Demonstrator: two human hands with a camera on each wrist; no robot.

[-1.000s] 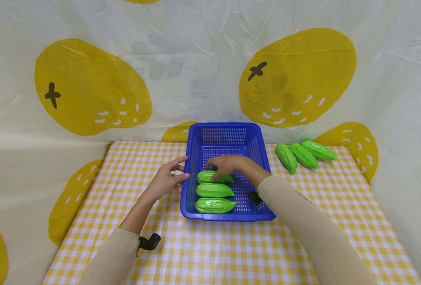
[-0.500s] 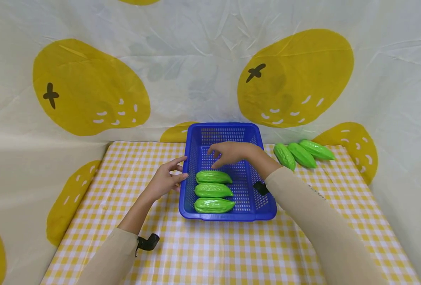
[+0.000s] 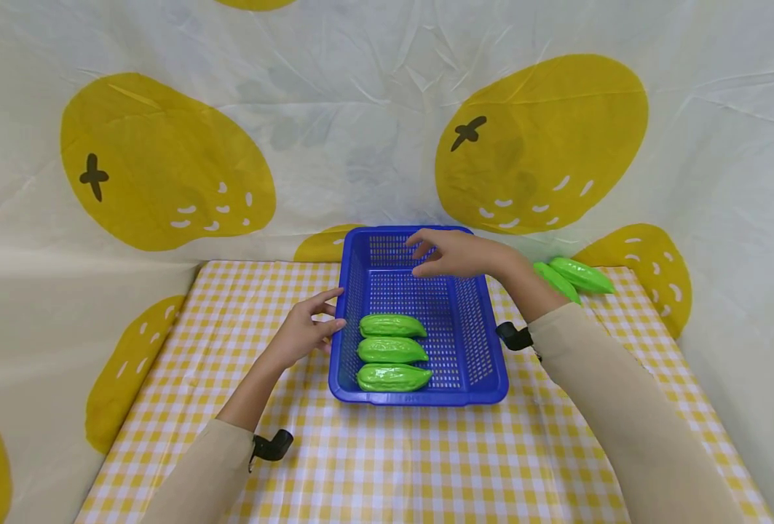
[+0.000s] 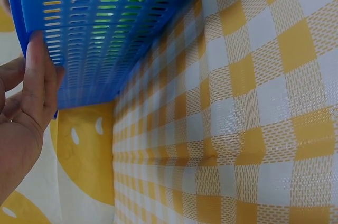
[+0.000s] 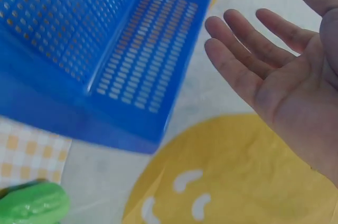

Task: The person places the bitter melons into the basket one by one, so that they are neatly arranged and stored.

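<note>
Three green bitter melons [image 3: 393, 351] lie side by side in the near left part of the blue perforated basket [image 3: 418, 399], their tips pointing right. My left hand [image 3: 303, 331] rests its fingertips against the basket's left rim, fingers extended; the left wrist view shows those fingers [image 4: 36, 71] along the outer wall. Above the basket's far right part hovers my right hand [image 3: 461, 253], holding nothing. Its fingers look relaxed and spread in the right wrist view, apart from the basket [image 5: 153, 65].
Right of the basket, more green bitter melons [image 3: 582, 275] lie on the yellow-and-white checked tablecloth [image 3: 387, 466], partly hidden by the right forearm. A hanging cloth [image 3: 360, 145] printed with large yellow fruit stands behind and beside the table.
My right hand has let go of the farthest bitter melon in the basket, risen, and moved away and right towards the far right rim. The left hand stays at the rim.
</note>
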